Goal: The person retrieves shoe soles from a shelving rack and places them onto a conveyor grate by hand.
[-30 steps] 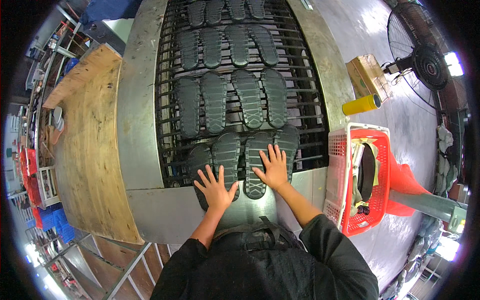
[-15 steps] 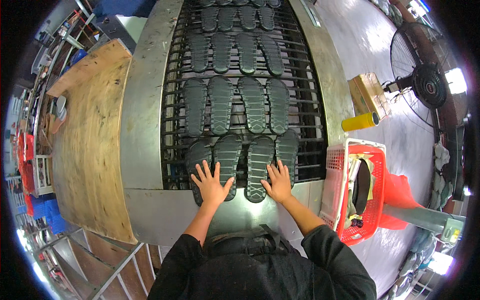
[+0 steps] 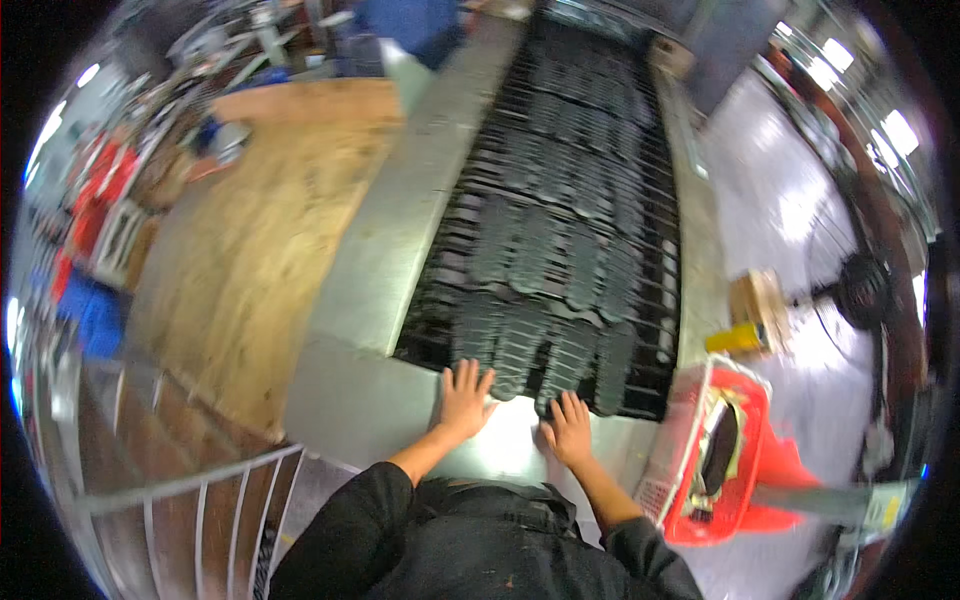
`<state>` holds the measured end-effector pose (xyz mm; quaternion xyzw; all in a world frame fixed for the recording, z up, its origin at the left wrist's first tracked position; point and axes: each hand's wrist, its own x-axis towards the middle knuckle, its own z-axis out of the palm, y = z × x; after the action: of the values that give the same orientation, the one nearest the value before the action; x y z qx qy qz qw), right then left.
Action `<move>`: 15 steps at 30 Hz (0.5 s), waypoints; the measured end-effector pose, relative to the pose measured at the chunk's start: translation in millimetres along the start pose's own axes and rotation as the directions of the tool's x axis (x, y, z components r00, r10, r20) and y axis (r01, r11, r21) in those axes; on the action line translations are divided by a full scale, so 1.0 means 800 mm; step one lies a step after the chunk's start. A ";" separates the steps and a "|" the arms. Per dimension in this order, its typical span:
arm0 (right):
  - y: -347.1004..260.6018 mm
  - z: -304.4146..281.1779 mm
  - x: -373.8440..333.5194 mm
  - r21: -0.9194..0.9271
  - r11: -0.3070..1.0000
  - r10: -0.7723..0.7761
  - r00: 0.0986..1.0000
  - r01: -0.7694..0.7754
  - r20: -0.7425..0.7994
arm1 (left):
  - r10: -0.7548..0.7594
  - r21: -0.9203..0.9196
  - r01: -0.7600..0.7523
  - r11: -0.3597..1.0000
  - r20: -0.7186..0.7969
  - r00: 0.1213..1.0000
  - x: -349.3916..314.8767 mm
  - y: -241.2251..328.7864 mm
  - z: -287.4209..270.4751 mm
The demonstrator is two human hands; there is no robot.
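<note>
Black ridged shoe soles lie in rows on a dark slatted conveyor (image 3: 430, 335). The closest row holds a far-left sole (image 3: 474, 325), one beside it (image 3: 518, 345), a third (image 3: 566, 360) and a far-right one (image 3: 613, 370). My left hand (image 3: 464, 405) is open, palm down, its fingertips at the near end of the far-left sole. Also open, my right hand (image 3: 570, 432) has its fingertips at the near end of the third sole. Blur hides whether either hand touches rubber. Both hands are over the steel end plate (image 3: 370, 410).
Left of the conveyor's steel side stands a wooden board table (image 3: 270, 230), with a metal railing (image 3: 190, 485) nearer me. On the right are a red basket (image 3: 752, 440) with odds and ends, a yellow cylinder (image 3: 733, 339), a cardboard box (image 3: 762, 300) and a black fan (image 3: 862, 287).
The view has swung, so the conveyor now slants. The closest soles sit farther forward from me, and my hands have slipped from their tops to their near ends.
</note>
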<state>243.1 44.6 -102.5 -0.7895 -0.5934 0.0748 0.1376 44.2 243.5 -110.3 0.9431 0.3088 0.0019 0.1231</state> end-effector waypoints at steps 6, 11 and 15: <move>-0.009 0.067 -0.124 0.104 0.990 -0.099 0.995 0.097 0.017 | -0.188 -0.014 0.187 0.982 -0.020 0.982 -0.216 -0.031 0.011; 0.058 0.107 -0.139 -0.025 0.962 -0.272 0.962 0.273 0.028 | -0.807 -0.267 0.801 0.536 0.115 0.579 -0.423 -0.016 0.046; 0.041 0.116 -0.096 0.036 0.931 -0.348 0.858 0.362 0.377 | -0.899 -0.460 0.876 -0.147 0.432 0.076 -0.670 0.046 0.149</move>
<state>225.4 -25.6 -204.4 -0.6396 -0.7451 0.1880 0.0180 -358.5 -125.2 -178.6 0.3647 0.8439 0.0373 0.3917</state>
